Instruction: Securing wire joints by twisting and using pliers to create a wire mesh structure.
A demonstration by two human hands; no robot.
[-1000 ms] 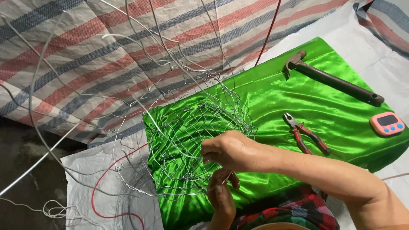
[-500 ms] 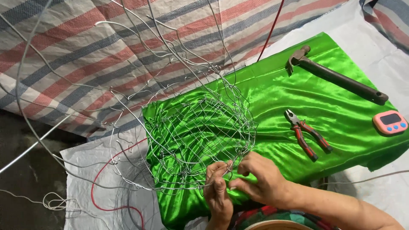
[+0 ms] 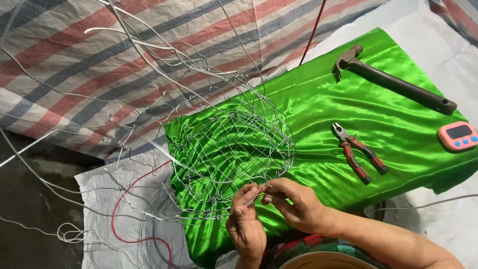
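Note:
A round basket of woven silver wire mesh lies on a shiny green cloth. My left hand and my right hand meet at the basket's near rim. Both pinch the same thin wire strand between thumb and fingers, fingertips almost touching. Long loose wire ends stick up and away from the basket toward the upper left.
Red-handled pliers and a dark claw hammer lie on the cloth to the right, with a pink digital timer at the far right. A striped tarp hangs behind. Coiled wire and a red cord lie lower left.
My right hand came down from the middle of the mesh to the near rim and joined my left hand on the wire. The view has tilted slightly.

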